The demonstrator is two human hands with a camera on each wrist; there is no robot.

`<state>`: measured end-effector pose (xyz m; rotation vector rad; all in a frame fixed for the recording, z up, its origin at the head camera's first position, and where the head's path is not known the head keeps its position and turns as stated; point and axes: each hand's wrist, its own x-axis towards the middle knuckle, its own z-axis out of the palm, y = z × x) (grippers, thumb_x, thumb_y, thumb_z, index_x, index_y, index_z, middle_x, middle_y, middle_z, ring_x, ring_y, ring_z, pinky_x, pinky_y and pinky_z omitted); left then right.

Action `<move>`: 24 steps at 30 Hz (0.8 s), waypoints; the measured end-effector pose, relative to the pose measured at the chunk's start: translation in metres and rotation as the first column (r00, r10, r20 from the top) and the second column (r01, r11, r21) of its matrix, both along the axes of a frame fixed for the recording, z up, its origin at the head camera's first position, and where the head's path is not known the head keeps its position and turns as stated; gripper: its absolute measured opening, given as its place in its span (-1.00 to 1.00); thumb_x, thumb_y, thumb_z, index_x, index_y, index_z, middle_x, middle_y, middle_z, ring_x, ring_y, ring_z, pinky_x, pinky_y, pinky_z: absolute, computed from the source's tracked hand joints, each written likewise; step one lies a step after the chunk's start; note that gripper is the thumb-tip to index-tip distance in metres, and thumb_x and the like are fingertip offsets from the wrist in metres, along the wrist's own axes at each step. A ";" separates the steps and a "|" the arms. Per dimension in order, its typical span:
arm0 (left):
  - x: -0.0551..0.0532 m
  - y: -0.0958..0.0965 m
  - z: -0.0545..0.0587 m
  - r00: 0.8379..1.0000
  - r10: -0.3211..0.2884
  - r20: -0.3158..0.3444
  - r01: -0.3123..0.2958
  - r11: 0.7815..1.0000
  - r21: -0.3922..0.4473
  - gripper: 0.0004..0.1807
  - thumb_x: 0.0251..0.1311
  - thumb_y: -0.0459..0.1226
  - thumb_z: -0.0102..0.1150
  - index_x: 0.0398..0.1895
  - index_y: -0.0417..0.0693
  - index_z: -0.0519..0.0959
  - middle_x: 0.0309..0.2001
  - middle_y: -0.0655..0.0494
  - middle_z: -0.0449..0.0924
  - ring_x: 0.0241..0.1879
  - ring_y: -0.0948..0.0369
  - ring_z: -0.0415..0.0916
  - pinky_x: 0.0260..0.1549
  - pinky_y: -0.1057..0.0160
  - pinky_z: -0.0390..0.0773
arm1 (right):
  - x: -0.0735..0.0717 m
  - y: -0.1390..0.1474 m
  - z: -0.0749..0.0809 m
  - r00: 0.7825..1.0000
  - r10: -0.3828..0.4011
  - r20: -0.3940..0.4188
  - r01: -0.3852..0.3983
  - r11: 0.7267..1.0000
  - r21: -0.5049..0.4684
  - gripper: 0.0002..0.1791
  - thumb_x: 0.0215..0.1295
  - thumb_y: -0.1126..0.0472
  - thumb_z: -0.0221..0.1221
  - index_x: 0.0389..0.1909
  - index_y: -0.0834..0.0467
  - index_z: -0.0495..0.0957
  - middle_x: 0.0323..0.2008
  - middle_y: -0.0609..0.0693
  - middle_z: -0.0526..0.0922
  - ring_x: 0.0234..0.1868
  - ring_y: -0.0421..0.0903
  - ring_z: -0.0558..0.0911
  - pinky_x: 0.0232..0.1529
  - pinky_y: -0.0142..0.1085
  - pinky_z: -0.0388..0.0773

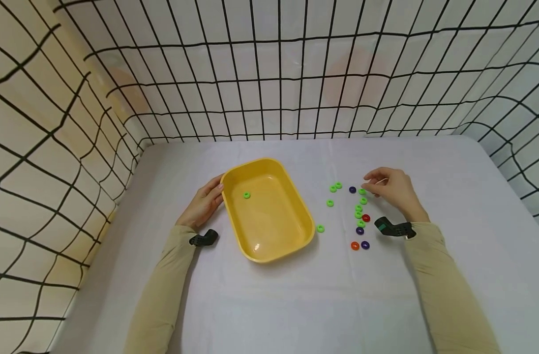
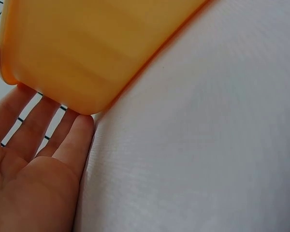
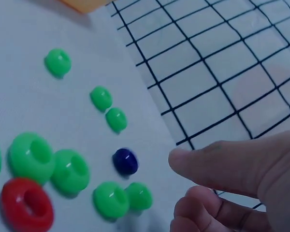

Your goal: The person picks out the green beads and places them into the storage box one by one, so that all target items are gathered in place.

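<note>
Only the head view shows one green ring (image 1: 247, 195) inside a yellow tray (image 1: 269, 211) on a white-covered table (image 1: 274, 305), and an orange ring (image 1: 355, 246) to the tray's right. The left wrist view reveals the left hand (image 1: 203, 204) gripping the tray, fingers spread along its outer wall, thumb at the rim. The right wrist view catches the right hand (image 1: 391, 189), thumb and curled fingers narrowly parted, near a dark purple ring (image 3: 125, 161); whether they touch any ring, one cannot tell.
</note>
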<state>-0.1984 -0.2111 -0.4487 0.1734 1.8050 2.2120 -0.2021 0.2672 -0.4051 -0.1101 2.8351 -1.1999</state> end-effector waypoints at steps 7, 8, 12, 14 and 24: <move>-0.001 0.002 0.000 1.000 0.009 0.009 -0.009 1.000 -0.007 -0.42 0.53 -0.26 -0.10 0.51 -0.27 0.10 0.47 -0.17 0.14 0.25 0.23 0.36 0.24 0.40 0.46 | 0.000 0.007 -0.025 0.999 -0.048 0.020 0.048 0.999 0.000 -0.52 0.20 -0.02 0.37 -0.03 0.25 0.62 -0.26 0.10 0.61 -0.37 -0.16 0.50 -0.45 -0.46 0.46; -0.001 0.001 0.000 1.000 0.008 0.009 -0.008 1.000 -0.007 -0.42 0.53 -0.26 -0.10 0.51 -0.27 0.10 0.47 -0.17 0.13 0.25 0.23 0.36 0.24 0.40 0.46 | 0.000 0.007 -0.027 0.998 -0.055 0.015 0.055 0.998 0.003 -0.52 0.20 -0.03 0.38 -0.04 0.25 0.62 -0.27 0.10 0.61 -0.37 -0.16 0.49 -0.45 -0.46 0.45; -0.001 0.001 -0.001 1.000 0.005 0.004 -0.005 1.000 -0.004 -0.41 0.52 -0.25 -0.09 0.51 -0.28 0.10 0.47 -0.17 0.14 0.25 0.23 0.36 0.25 0.39 0.46 | -0.001 0.006 -0.031 0.997 -0.076 0.029 0.077 0.997 -0.014 -0.51 0.17 -0.05 0.39 -0.06 0.25 0.63 -0.30 0.07 0.61 -0.40 -0.18 0.48 -0.47 -0.47 0.44; -0.001 0.000 -0.002 1.000 0.001 -0.009 -0.001 1.000 -0.010 -0.41 0.52 -0.23 -0.08 0.51 -0.28 0.10 0.46 -0.18 0.14 0.24 0.23 0.37 0.25 0.39 0.46 | -0.001 0.006 -0.032 0.996 -0.079 0.041 0.080 0.997 -0.023 -0.52 0.17 -0.04 0.40 -0.07 0.25 0.63 -0.30 0.07 0.61 -0.41 -0.19 0.48 -0.48 -0.48 0.46; -0.001 -0.001 -0.002 0.999 -0.014 -0.030 0.014 1.000 -0.009 -0.40 0.53 -0.22 -0.09 0.50 -0.30 0.09 0.45 -0.20 0.15 0.22 0.23 0.38 0.24 0.39 0.47 | 0.001 0.006 -0.032 0.998 -0.066 -0.006 0.066 0.998 0.015 -0.61 0.19 0.08 0.39 -0.12 0.29 0.65 -0.30 0.13 0.66 -0.42 -0.22 0.51 -0.44 -0.50 0.41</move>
